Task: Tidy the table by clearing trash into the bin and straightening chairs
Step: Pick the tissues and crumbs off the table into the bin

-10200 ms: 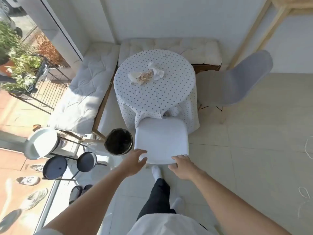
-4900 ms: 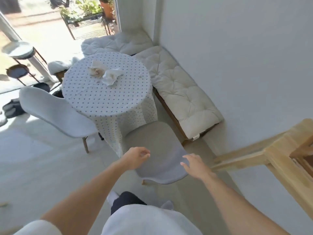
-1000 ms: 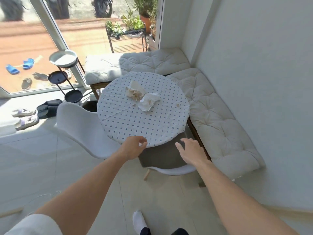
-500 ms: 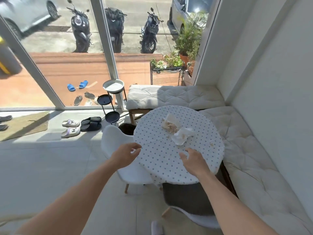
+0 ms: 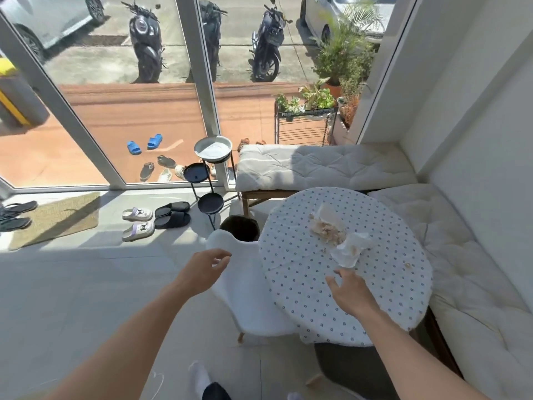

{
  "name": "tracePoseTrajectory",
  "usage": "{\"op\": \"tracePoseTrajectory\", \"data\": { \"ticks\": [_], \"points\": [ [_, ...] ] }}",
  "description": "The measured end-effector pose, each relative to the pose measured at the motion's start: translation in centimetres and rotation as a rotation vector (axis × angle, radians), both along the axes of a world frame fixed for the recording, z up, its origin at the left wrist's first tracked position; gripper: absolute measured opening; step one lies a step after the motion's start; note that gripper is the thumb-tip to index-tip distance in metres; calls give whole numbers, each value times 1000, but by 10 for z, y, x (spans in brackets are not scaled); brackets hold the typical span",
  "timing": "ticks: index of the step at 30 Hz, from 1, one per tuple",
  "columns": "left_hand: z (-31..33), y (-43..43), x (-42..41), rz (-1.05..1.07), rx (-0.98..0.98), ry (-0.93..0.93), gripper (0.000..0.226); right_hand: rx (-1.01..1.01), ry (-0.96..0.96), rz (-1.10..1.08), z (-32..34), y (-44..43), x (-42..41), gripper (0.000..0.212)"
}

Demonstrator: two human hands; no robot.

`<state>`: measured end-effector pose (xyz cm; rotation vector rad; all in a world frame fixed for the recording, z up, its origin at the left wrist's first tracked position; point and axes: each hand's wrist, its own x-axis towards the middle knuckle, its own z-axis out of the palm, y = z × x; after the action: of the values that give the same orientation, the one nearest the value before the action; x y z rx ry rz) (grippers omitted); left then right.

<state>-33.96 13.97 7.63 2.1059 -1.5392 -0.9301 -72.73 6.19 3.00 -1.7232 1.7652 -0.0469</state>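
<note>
A round table point(image 5: 294, 272) with a dotted white cloth stands at centre right. Crumpled white tissues point(image 5: 350, 249) and brownish scraps point(image 5: 327, 229) lie on it, with a small crumb point(image 5: 408, 265) nearer the right rim. My right hand point(image 5: 350, 291) hovers open over the cloth, just short of the tissues. My left hand point(image 5: 206, 269) is open above the back of a white chair point(image 5: 248, 298) tucked under the table's left side. A grey chair point(image 5: 349, 368) sits pushed under the near edge. A dark bin point(image 5: 240, 228) stands beyond the white chair.
Cushioned benches point(image 5: 317, 166) line the window and the right wall point(image 5: 473, 284). A black three-tier stand point(image 5: 209, 180) holding a white dish stands by the glass. Slippers point(image 5: 170, 216) and a doormat point(image 5: 54, 219) lie on the tiled floor at left.
My view has lifted slightly and come closer to the table. My right hand has reached further over the cloth toward the tissues. My left hand stays over the white chair's back.
</note>
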Motion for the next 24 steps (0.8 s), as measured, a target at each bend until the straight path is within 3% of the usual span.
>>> {"op": "tracePoseTrajectory", "data": {
  "ticks": [6, 12, 24],
  "points": [
    [-13, -67, 68, -155, -14, 46, 20, 37, 74, -176, -3, 7, 50, 57],
    [-13, -128, 112, -318, 29, -5, 29, 20, 95, -348, 6, 13, 93, 56],
    [-9, -257, 60, -614, 45, -40, 35, -16, -57, -639, -4, -29, 101, 61]
  ]
}}
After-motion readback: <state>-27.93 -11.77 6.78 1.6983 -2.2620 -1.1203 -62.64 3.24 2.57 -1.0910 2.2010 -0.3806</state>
